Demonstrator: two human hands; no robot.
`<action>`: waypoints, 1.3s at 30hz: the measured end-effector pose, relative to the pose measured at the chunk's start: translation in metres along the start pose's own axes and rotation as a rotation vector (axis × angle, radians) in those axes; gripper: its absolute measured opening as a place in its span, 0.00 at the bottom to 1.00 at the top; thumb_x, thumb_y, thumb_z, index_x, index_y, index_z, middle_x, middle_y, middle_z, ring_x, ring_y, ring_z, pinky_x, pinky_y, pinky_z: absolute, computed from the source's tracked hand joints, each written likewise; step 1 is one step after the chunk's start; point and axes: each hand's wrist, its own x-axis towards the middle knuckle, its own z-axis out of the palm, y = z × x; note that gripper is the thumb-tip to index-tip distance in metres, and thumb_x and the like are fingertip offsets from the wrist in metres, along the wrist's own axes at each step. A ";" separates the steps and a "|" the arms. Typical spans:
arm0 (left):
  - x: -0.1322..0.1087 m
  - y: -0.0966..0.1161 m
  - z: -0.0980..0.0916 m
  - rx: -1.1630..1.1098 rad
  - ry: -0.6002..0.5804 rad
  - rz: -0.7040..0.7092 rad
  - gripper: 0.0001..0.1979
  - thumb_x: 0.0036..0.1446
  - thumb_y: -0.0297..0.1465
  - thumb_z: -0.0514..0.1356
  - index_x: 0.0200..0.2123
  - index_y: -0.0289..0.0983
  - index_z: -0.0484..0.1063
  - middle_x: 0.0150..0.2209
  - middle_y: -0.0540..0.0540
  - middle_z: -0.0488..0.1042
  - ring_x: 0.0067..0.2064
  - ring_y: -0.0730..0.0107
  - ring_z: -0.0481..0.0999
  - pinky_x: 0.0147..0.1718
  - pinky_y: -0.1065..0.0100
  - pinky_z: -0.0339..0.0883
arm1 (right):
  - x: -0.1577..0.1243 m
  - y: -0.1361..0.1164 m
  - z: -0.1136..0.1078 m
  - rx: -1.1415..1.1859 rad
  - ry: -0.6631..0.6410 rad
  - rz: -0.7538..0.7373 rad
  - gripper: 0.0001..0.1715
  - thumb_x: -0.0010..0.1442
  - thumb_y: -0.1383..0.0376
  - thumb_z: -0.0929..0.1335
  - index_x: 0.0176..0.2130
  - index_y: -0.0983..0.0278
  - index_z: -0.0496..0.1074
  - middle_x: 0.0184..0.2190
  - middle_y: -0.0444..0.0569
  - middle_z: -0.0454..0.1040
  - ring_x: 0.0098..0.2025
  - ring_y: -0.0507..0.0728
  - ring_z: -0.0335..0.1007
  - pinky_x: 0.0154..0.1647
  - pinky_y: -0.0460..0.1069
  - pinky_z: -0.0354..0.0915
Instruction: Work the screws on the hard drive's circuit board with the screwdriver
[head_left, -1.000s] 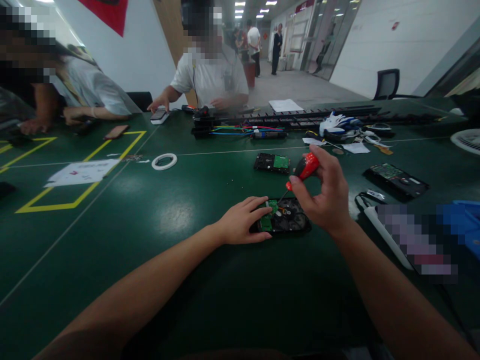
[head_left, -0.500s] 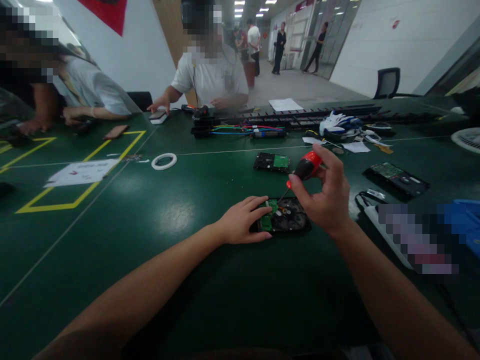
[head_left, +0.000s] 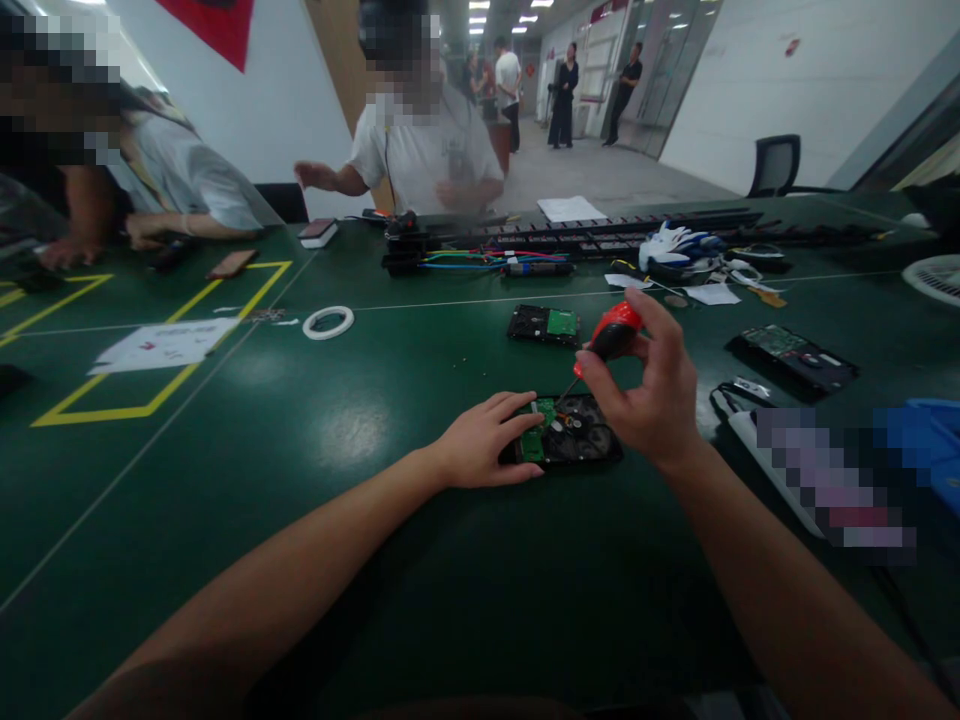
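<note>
A hard drive lies on the green table in front of me, its green circuit board side up. My left hand grips its left end, thumb along the near edge and fingers spread over the board and far edge. In my right hand is a screwdriver with a red and black handle, held tilted between thumb and fingers. Its thin shaft slants down to the drive by the edge of the circuit board; the exact contact point is too small to make out.
Another hard drive lies just beyond, and one more to the right. White tape roll, gloves, a wire bundle and a blue container are on the table. Co-workers sit across and at left.
The screwdriver handle has turned slightly in my right hand, while my left hand and the drive stay put. Across the table, a co-worker's hand has lifted off a small box.
</note>
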 end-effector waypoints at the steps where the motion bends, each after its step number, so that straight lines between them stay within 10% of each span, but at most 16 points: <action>1: 0.000 0.000 0.000 0.000 0.001 0.000 0.38 0.63 0.56 0.60 0.67 0.37 0.66 0.71 0.32 0.61 0.70 0.42 0.65 0.65 0.41 0.66 | 0.000 -0.001 0.000 0.015 -0.025 0.005 0.48 0.64 0.61 0.71 0.75 0.50 0.50 0.67 0.56 0.65 0.55 0.70 0.76 0.52 0.70 0.78; 39: 0.000 0.000 0.000 0.009 -0.008 -0.001 0.38 0.63 0.56 0.60 0.66 0.36 0.66 0.71 0.31 0.61 0.70 0.43 0.65 0.66 0.43 0.67 | 0.002 -0.002 0.001 -0.006 0.037 -0.039 0.48 0.62 0.64 0.73 0.74 0.52 0.53 0.63 0.57 0.67 0.57 0.71 0.71 0.52 0.70 0.76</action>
